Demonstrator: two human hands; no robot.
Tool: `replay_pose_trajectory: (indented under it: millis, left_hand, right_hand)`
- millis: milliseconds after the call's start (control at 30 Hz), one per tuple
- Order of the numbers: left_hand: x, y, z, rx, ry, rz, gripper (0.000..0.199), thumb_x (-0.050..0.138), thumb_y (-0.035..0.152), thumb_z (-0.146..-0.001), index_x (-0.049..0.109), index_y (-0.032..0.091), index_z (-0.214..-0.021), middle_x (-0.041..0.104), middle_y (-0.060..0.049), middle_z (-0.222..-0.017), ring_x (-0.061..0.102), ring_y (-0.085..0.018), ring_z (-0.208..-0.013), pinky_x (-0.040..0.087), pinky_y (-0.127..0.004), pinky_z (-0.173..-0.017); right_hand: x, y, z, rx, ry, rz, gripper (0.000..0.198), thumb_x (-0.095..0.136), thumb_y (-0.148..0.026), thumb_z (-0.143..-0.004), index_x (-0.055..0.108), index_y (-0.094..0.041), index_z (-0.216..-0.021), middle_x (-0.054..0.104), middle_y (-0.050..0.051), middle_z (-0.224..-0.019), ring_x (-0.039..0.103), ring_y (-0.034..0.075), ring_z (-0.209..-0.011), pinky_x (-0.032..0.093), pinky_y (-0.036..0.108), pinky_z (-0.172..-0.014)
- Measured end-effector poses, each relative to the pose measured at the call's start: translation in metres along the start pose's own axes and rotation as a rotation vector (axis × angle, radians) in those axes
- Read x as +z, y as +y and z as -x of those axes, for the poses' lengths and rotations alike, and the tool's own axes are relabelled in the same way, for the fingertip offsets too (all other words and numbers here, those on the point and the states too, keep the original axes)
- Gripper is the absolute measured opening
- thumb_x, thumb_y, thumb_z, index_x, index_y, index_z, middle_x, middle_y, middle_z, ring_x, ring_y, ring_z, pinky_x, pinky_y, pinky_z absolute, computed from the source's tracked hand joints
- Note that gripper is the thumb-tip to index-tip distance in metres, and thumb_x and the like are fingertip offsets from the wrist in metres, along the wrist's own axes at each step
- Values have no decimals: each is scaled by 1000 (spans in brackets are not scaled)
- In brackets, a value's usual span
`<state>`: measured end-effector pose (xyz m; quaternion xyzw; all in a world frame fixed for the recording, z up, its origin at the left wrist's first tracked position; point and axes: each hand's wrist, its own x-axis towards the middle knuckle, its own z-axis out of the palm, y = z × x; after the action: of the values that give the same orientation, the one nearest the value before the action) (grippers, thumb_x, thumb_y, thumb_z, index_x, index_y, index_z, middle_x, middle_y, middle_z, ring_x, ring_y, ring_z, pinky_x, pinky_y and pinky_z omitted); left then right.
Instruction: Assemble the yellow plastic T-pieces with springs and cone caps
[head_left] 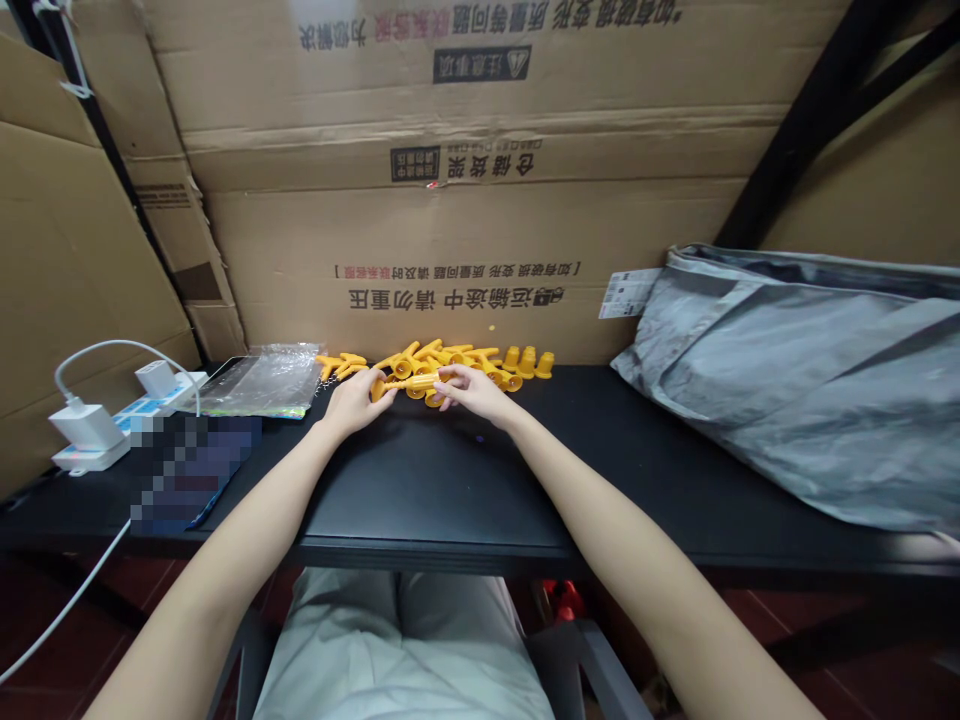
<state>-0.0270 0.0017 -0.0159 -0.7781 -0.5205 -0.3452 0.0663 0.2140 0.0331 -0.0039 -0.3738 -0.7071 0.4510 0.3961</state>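
Note:
My left hand (351, 402) is closed around one end of a yellow plastic piece with a slim stem (396, 384). At its other side, my right hand (480, 394) pinches a ribbed yellow plastic cap (424, 381). The stem and cap lie in one line between my hands; whether they are joined, I cannot tell. Just behind sits a pile of yellow plastic parts (456, 357), some cup-shaped and some forked. A few yellow cups (528, 362) stand upright at its right end, and forked yellow pieces (343, 364) lie at its left.
On the black table (442, 490), a clear plastic bag (277, 375) lies left of the pile. Further left are a power strip (139, 412) with chargers and a blurred-out dark object (191, 475). A large grey bag (765, 380) fills the right; cardboard (465, 230) rises behind.

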Motion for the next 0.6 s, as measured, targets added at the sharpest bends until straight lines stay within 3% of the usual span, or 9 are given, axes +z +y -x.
replay_pose_trajectory:
  millis: [267,600]
  left_hand:
    - [1,-1,0,4,3,5,28,54,43,-85,61,20,-101,68,-6,-95,62,-18,-81,48,-30,-73]
    - [2,-2,0,-12,-16,15,30,53,44,-85,62,20,-102,68,-5,-93,61,-17,-79,49,-30,-75]
  right_hand:
    - [1,-2,1,22,14,8,38,73,-41,-79,57,-17,-103,72,2,-72,67,14,-57,57,33,-72]
    - [2,3,0,42,21,-35,40,73,-41,-78,57,-17,-105,73,3,-82,67,12,-56,55,26,-56]
